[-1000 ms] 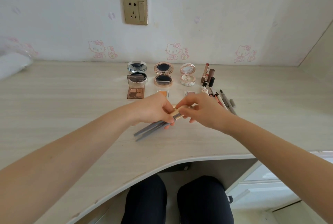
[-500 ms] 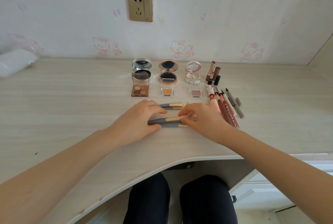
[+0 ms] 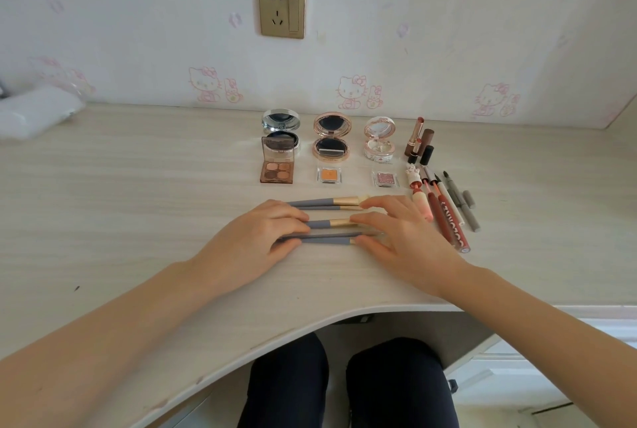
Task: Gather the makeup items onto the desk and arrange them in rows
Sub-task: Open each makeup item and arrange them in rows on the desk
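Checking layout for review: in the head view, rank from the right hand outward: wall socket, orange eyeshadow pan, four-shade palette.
1. orange eyeshadow pan, behind the right hand, slightly left
2. four-shade palette, farther left
3. wall socket, high on the wall

The pale desk (image 3: pixel 138 193) bears open compacts (image 3: pixel 332 138), eyeshadow pans (image 3: pixel 329 175), lipsticks (image 3: pixel 418 140), pens (image 3: pixel 458 202) and grey-handled brushes (image 3: pixel 322 202).

Brushes (image 3: pixel 324 221) lie before the compacts (image 3: pixel 332 136), left of the pencils (image 3: pixel 451 207).
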Tool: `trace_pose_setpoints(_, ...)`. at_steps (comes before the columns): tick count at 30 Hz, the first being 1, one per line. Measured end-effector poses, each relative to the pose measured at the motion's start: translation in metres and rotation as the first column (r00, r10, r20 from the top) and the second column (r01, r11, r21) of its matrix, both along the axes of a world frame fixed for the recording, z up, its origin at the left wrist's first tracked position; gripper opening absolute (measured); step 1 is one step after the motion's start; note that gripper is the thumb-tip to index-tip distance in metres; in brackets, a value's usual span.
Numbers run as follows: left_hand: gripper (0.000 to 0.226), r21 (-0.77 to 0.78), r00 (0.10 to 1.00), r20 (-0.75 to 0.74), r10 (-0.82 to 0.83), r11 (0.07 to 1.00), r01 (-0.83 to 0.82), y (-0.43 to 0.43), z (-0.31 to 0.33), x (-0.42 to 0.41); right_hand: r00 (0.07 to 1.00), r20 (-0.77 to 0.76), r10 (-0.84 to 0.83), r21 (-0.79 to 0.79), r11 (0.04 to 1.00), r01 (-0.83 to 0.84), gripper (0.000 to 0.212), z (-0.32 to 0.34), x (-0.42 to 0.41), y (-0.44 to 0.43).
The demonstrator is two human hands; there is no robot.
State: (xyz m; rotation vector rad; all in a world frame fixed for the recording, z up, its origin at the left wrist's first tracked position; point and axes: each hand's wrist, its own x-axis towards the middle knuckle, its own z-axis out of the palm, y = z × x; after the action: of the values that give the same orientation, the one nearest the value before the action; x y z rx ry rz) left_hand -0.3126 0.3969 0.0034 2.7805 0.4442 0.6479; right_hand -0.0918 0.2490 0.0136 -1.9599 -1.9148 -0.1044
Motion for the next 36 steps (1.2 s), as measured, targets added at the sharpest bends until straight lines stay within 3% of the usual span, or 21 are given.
trace_pose_setpoints(6,0.03,0.047,1.0,-0.021,0.013,0.999,-0.012,0.008,-0.004,0.004,0.993,0.098,0.061,0.034,0.997,-0.064,0.03,-0.004,0.005,0.008)
trace_pose_setpoints(9,0.038,0.063,1.0,-0.017,0.024,0.998,-0.023,0.012,-0.004,0.005,0.993,0.088,0.08,0.058,0.995,-0.086,0.028,-0.006,0.007,0.015)
trace_pose_setpoints(14,0.032,0.102,0.999,0.007,0.054,0.993,-0.054,0.02,-0.005,0.007,0.995,0.076,0.068,0.086,0.994,-0.074,0.026,-0.006,0.008,0.026)
trace_pose_setpoints(24,0.023,0.1,0.999,0.013,0.051,0.994,-0.052,0.025,-0.005,0.008,0.996,-0.036,0.084,0.0,0.996,-0.084,0.033,-0.006,0.01,0.033)
trace_pose_setpoints(36,0.027,0.052,0.998,0.024,0.052,0.997,-0.053,0.022,-0.004,0.009,0.996,-0.02,0.087,0.019,0.996,-0.087,0.034,-0.007,0.009,0.031)
